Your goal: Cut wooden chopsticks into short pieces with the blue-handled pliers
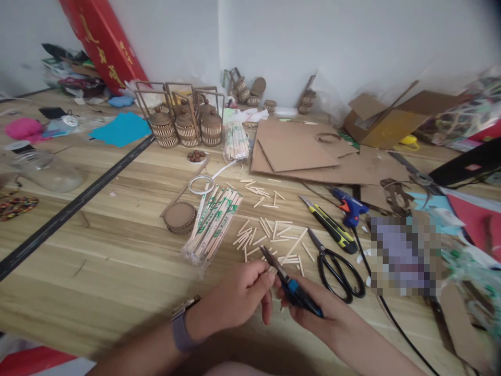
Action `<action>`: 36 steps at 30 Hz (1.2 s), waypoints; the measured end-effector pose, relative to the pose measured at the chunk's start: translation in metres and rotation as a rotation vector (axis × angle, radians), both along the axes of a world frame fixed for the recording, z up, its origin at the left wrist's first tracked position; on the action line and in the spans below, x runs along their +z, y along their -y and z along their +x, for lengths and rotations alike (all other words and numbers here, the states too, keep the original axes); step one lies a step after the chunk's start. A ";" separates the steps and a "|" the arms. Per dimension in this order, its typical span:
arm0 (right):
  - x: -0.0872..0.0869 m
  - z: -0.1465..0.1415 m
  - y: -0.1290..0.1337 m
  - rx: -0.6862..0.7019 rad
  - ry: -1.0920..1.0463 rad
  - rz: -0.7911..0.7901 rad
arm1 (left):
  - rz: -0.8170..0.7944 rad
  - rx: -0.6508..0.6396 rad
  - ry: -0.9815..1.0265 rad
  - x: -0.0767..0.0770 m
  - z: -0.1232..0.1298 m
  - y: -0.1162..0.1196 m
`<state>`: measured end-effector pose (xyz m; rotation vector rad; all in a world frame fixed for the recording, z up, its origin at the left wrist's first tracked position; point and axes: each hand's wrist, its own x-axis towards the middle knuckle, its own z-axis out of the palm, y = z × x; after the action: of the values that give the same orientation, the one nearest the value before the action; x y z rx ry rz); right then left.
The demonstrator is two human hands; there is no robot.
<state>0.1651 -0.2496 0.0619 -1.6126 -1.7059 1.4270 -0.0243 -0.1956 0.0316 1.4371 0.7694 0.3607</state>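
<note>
Fingers of the left hand (235,295) are closed, pinching short sticks (271,269). The right hand's (323,308) fingers curl around cutters (298,296), blades beside those sticks, above the tabletop (129,261).

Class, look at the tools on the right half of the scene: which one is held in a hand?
The blue-and-black tool, gripped in the right hand. The black scissors, yellow-and-black knife and glue gun lie unheld.
</note>
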 end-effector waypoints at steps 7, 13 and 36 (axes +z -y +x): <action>-0.007 -0.004 0.003 -0.039 0.093 0.042 | 0.027 0.015 -0.038 -0.004 0.000 0.003; -0.011 -0.009 0.003 -0.040 0.101 0.061 | 0.008 0.022 -0.034 -0.005 0.001 0.003; -0.051 0.006 -0.015 -0.043 0.651 0.712 | 0.777 -0.056 -0.639 -0.007 0.008 0.004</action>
<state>0.1708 -0.2344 0.0106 -1.7275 -2.1436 0.1646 -0.0165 -0.1998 0.0243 2.3602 1.1652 0.1475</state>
